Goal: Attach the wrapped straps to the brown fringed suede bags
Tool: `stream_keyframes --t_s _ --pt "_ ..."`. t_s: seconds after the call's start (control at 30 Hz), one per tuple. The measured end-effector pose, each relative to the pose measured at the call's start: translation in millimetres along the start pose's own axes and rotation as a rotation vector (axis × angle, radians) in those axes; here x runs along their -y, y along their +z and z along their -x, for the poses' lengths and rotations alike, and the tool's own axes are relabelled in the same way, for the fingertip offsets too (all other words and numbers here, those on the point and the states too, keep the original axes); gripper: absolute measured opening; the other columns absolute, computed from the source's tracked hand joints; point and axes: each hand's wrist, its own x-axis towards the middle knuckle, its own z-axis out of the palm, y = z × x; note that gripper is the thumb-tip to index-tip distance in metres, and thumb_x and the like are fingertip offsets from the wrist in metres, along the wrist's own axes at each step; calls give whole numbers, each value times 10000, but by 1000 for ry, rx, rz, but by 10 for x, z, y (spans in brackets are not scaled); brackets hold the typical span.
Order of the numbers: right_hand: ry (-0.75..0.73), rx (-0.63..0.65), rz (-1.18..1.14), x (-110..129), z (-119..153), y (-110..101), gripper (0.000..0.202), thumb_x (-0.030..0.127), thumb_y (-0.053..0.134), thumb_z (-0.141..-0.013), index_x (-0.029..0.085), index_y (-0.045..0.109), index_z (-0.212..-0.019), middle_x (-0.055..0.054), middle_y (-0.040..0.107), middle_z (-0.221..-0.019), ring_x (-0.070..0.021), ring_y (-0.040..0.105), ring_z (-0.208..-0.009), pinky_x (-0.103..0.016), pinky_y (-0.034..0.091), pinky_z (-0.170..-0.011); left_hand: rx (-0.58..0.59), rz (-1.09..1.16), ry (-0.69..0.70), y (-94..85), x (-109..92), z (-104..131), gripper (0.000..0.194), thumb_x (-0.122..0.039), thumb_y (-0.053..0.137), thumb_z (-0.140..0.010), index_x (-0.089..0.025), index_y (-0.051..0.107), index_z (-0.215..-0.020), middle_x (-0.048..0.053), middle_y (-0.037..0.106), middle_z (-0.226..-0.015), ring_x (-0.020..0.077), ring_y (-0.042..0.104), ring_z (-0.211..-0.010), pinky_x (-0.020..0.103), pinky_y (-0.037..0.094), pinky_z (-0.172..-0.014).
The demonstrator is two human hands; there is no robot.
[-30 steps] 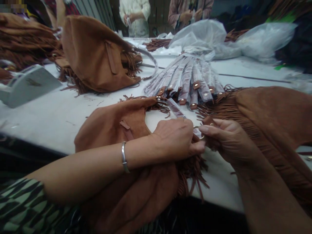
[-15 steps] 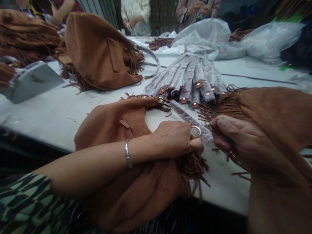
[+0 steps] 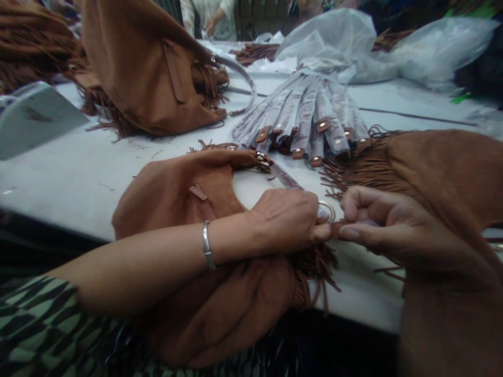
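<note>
A brown suede bag [image 3: 176, 183] with fringe lies at the near table edge, partly under my left forearm. My left hand [image 3: 288, 220] is closed at the bag's right end, beside a gold ring [image 3: 327, 211]. Thumb and fingers of my right hand [image 3: 377, 220] pinch the brown end of a strap [image 3: 337, 229] just right of the ring. The plastic-wrapped strap [image 3: 286, 177] runs from the bag's upper metal fitting toward my left hand, which hides part of it. Exactly what my left fingers hold is hidden.
Several plastic-wrapped straps [image 3: 304, 115] fan out beyond the hands. Another brown bag [image 3: 145, 68] stands at the back left, and a fringed one [image 3: 444, 167] lies at the right. Clear plastic bags [image 3: 330, 39] sit farther back. A person's hand [image 3: 214, 22] shows across the table.
My right hand has turned, and its fingers now pinch the brown strap end beside the ring. My left hand and the ring have shifted slightly right. The view has tilted down a little.
</note>
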Motion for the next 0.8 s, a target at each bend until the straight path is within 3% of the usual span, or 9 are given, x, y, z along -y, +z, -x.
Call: stream_keyframes --t_s 0.17,0.27,0.4,0.57,0.67,0.8 --pt "-17 -8 35 31 -2 13 351 391 789 -686 176 513 -718 58 454 -481 -39 343 -394 -148 191 -358 -57 -50 41 51 -3 11 348 -483 453 -834 -159 578 -845 83 657 -777 254 641 -678 299 426 -511" --pt "-81 -67 41 41 -2 47 336 360 808 -661 164 536 -681 34 514 -496 -52 411 -406 -142 254 -358 -92 -55 63 64 13 11 319 -465 475 -829 -160 572 -838 78 653 -772 253 637 -653 290 389 -470" --pt "-176 -154 13 23 -15 101 280 275 825 -641 166 570 -678 51 501 -445 -45 400 -364 -123 228 -329 -131 -63 111 73 47 17 315 -461 457 -849 -163 556 -831 64 641 -755 230 639 -675 276 373 -481" --pt "-292 -356 7 11 -17 183 232 241 821 -623 193 606 -695 31 567 -471 -73 465 -359 -146 302 -326 -170 -66 123 106 65 29 290 -435 482 -845 -153 552 -844 71 641 -789 220 637 -711 270 360 -492" --pt "-346 -505 125 35 -13 295 164 218 776 -668 204 641 -758 33 577 -474 -80 466 -351 -169 311 -324 -198 -51 108 117 67 37 260 -400 490 -843 -148 552 -847 65 634 -777 203 626 -691 265 356 -494" --pt "-434 -750 297 -8 -30 429 163 251 745 -723 203 662 -856 9 625 -521 -128 559 -407 -222 422 -374 -204 -58 95 93 62 47 233 -365 482 -842 -142 548 -861 70 626 -782 210 631 -728 267 376 -510"
